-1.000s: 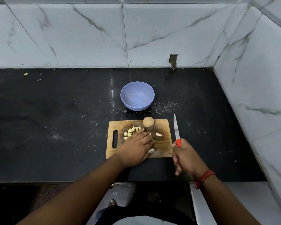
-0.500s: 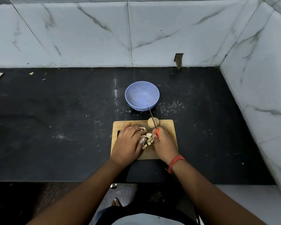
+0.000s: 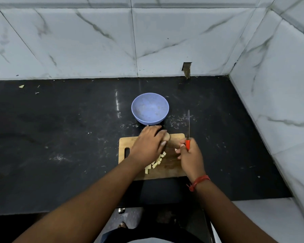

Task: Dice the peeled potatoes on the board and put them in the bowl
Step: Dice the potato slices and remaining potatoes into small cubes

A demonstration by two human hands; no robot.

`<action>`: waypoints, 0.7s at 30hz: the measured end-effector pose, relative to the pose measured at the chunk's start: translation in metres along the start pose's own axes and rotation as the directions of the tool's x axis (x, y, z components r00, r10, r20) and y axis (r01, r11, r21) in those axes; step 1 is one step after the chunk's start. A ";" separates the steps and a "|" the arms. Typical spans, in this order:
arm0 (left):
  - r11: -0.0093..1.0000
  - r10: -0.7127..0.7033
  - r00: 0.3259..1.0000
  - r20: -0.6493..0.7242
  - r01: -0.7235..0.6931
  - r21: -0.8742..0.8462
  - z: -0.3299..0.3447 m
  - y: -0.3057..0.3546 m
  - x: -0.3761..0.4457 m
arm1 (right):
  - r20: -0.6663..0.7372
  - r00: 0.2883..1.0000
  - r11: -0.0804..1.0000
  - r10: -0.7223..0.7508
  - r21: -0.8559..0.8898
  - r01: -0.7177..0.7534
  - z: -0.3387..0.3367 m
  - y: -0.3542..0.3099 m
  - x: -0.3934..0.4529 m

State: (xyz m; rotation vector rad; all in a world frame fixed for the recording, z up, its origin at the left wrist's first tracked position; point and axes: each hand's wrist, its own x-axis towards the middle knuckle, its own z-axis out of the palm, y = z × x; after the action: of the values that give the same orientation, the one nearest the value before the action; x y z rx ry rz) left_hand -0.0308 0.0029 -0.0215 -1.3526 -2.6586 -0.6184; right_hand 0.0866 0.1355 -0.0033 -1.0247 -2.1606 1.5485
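A wooden cutting board (image 3: pixel 172 165) lies on the black counter. Near its front left sit several pale potato dice (image 3: pixel 155 163). My left hand (image 3: pixel 148 142) reaches over the board's far edge and closes on a whole peeled potato (image 3: pixel 167 136), mostly hidden under my fingers. My right hand (image 3: pixel 189 156) grips a red-handled knife (image 3: pixel 188 130) above the board's right side, blade pointing away. The blue bowl (image 3: pixel 150 108) stands just behind the board; nothing shows inside it.
The black counter (image 3: pixel 60 137) ends at tiled walls behind and on the right, forming a corner. Small scraps (image 3: pixel 21 86) lie far left at the back. The counter's front edge runs just below the board.
My left hand left the diced pile and reached forward onto the whole potato. My right hand with the knife moved right, away from the dice, and the blade now points straight away.
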 end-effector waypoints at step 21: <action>0.873 -0.343 0.935 -0.096 0.279 -0.400 -0.018 0.004 -0.052 | 0.329 0.944 0.986 0.028 -0.162 0.027 0.021 0.001 0.000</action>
State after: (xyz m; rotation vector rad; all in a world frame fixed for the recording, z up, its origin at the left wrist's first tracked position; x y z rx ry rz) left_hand 0.0019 -0.0415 -0.0179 -0.8795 -2.7311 -1.2844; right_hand 0.0741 0.1211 -0.0119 -0.8609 -2.5502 1.6651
